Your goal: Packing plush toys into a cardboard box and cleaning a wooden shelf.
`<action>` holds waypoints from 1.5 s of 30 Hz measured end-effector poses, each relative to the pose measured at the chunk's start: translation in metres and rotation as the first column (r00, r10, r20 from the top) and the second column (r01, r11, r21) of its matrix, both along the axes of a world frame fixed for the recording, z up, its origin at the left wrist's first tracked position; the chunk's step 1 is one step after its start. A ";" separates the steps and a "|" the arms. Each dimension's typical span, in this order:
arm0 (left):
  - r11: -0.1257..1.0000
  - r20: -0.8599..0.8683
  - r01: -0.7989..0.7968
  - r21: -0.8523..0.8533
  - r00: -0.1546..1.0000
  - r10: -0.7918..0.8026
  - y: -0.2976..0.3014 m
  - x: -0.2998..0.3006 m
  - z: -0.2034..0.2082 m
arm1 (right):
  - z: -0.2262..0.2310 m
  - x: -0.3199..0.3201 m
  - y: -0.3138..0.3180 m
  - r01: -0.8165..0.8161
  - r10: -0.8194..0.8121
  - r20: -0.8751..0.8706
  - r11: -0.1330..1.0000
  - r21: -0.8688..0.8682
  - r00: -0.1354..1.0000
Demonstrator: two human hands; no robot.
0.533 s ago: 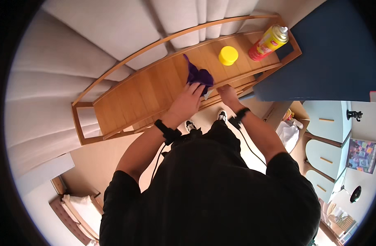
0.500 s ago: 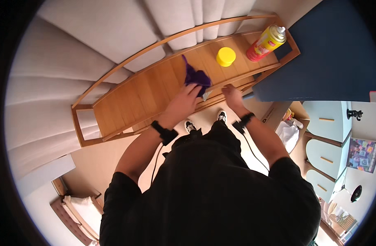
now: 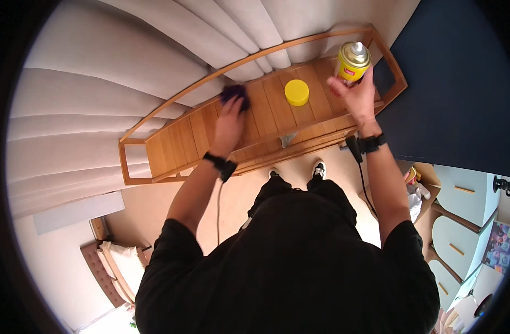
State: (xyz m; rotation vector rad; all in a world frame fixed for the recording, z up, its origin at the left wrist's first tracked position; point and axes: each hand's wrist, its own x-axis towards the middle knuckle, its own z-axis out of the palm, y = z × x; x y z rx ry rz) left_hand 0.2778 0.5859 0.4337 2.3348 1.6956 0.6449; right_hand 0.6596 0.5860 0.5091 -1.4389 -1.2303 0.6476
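Wooden shelf rack (image 3: 264, 111) stretches in front of the person, and the work looks midway! Toward its right end, the right hand (image 3: 361, 100) wraps around a yellow spray can (image 3: 352, 65), nozzle bare, so uncapping looks done. Near the back edge, the left hand's (image 3: 230, 123) fingers cover a bunched purple cloth (image 3: 236, 92); blur hides how tightly. Between them sits a round yellow cap (image 3: 297, 92), recapping apparently left. How much is wiped? Can't tell!
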 end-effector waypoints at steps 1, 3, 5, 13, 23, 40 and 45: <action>0.997 0.014 0.068 0.024 0.998 -0.069 0.009 0.026 -0.002 | -0.004 0.004 0.003 -0.005 0.005 -0.003 1.000 -0.006 1.000; 0.981 0.038 0.189 0.044 0.981 -0.191 0.026 0.072 -0.001 | -0.019 0.018 0.009 0.028 -0.031 0.025 0.993 0.112 0.999; 0.975 0.047 0.216 0.041 0.975 -0.218 0.036 0.090 0.002 | -0.016 0.015 -0.012 -0.009 0.046 -0.127 0.960 0.279 0.991; 0.990 -0.132 0.125 -0.063 0.982 -0.133 0.018 -0.041 -0.017 | -0.058 0.006 -0.171 -0.236 0.202 -0.365 0.970 -0.050 0.909; 0.981 -0.323 -0.181 -0.064 0.934 0.151 -0.060 -0.268 0.013 | -0.297 -0.021 -0.121 0.243 -0.312 -0.136 0.895 -0.375 0.940; 0.997 -0.187 0.040 -0.073 0.981 -0.053 -0.039 -0.146 0.007 | -0.288 -0.041 -0.076 0.392 -0.324 0.240 0.853 -0.344 0.915; 0.935 0.048 0.336 -0.118 0.942 -0.332 0.000 0.002 0.018 | -0.240 -0.038 -0.133 0.488 -0.518 0.043 0.769 -0.413 0.854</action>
